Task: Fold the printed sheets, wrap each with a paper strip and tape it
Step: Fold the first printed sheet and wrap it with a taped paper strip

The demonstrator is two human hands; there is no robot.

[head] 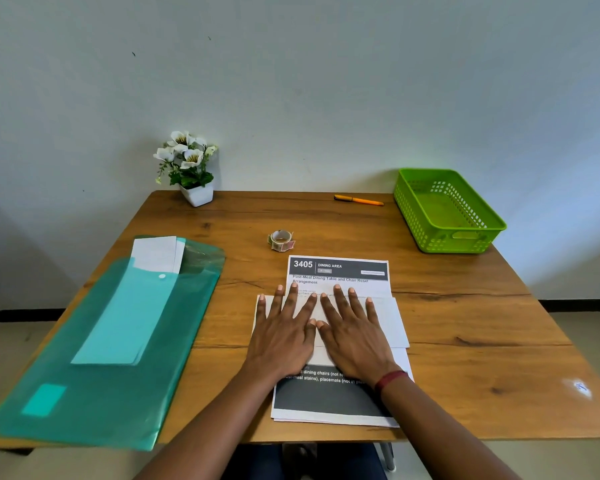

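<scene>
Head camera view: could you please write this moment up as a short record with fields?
left hand: flat, fingers spread, pressing the white paper band
right hand: flat beside it, pressing the same band
white paper band: lies across the printed sheets; fold or separate strip, cannot tell
printed sheets: stacked at the front edge of the table, headed 3405 DINING AREA
tape roll: just beyond the sheets, untouched
green basket: far right corner
green folder: left, white paper sticking out
pen: far edge
</scene>
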